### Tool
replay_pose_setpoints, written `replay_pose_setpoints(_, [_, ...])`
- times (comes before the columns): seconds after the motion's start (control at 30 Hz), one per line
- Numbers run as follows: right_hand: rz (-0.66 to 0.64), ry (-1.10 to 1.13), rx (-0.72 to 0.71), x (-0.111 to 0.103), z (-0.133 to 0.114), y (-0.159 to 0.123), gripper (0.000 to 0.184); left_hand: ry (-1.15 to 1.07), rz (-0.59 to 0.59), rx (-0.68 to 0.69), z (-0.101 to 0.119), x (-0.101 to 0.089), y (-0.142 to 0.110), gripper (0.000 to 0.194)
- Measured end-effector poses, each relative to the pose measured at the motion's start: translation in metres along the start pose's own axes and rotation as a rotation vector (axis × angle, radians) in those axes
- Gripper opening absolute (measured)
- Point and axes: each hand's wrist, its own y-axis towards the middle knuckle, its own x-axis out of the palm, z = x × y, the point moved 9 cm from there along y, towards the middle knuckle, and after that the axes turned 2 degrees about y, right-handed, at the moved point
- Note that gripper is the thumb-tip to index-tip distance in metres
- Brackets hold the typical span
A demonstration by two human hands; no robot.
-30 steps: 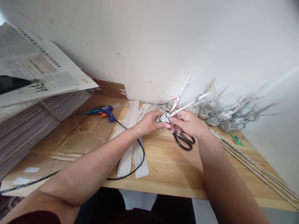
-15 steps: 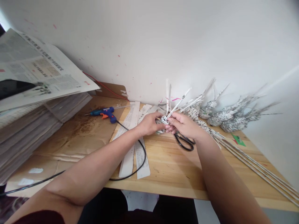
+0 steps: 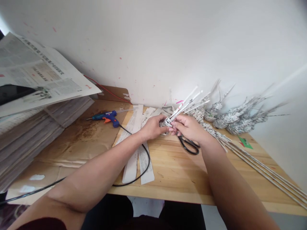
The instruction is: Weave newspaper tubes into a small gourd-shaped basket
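Note:
Between my hands is a small woven newspaper piece (image 3: 168,121), with several rolled paper sticks fanning up and to the right from it. My left hand (image 3: 153,127) is closed around its left side, thumb in front. Opposite, my right hand (image 3: 188,127) pinches the piece near the base of the sticks, fingers bent. Much of the woven body is hidden by my fingers. Just below my right hand lie scissors with black handles (image 3: 190,147), their blades out of sight.
A blue glue gun (image 3: 107,116) lies on stained cardboard (image 3: 96,140) at left, its black cord looping over paper strips (image 3: 145,166). Stacked newspapers (image 3: 48,83) stand far left. Woven newspaper pieces (image 3: 235,119) line the wall at right, with long paper rods (image 3: 266,174) in front.
The woven piece has turned in my hands, and its sticks swung upright, then back to the right, now bunched closer. Both hands keep their hold in nearly the same place.

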Motion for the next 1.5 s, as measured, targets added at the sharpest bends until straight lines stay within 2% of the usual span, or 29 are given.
replay_pose_setpoints(0.13, [-0.03, 0.031, 0.049, 0.005, 0.007, 0.001, 0.012, 0.038, 0.029, 0.004, -0.001, -0.001, -0.001, 0.05])
replay_pose_setpoints(0.33, [-0.051, 0.103, 0.044, 0.005, 0.008, 0.0, 0.02, 0.039, 0.026, 0.013, 0.001, -0.001, -0.001, 0.035])
replay_pose_setpoints(0.57, [-0.002, -0.147, -0.076, 0.001, 0.002, 0.002, 0.021, 0.055, 0.055, 0.008, 0.004, 0.002, -0.004, 0.04])
replay_pose_setpoints(0.73, [-0.013, -0.01, -0.064, 0.003, 0.007, 0.003, 0.027, 0.102, 0.124, -0.009, 0.004, -0.006, -0.004, 0.035])
replay_pose_setpoints(0.87, [-0.001, -0.049, -0.059, 0.007, 0.002, 0.003, 0.022, 0.146, 0.131, -0.022, 0.003, -0.005, -0.005, 0.039])
replay_pose_setpoints(1.0, [0.035, -0.014, -0.109, 0.004, 0.0, 0.005, 0.024, 0.03, 0.12, -0.007, 0.001, -0.005, -0.004, 0.049])
replay_pose_setpoints(1.1, [0.124, -0.01, -0.124, -0.006, 0.001, 0.004, 0.03, -0.144, 0.047, 0.069, 0.006, 0.0, -0.002, 0.062])
replay_pose_setpoints(1.17, [0.142, 0.006, -0.073, -0.011, 0.003, 0.003, 0.032, -0.197, 0.022, 0.105, 0.01, 0.002, -0.003, 0.056])
replay_pose_setpoints(1.27, [0.128, 0.028, -0.007, -0.012, 0.002, 0.0, 0.032, -0.173, 0.086, 0.11, 0.011, -0.002, -0.003, 0.043])
replay_pose_setpoints(1.5, [0.17, -0.021, -0.055, -0.012, -0.001, 0.001, 0.028, -0.044, 0.167, 0.036, 0.004, -0.006, -0.006, 0.044])
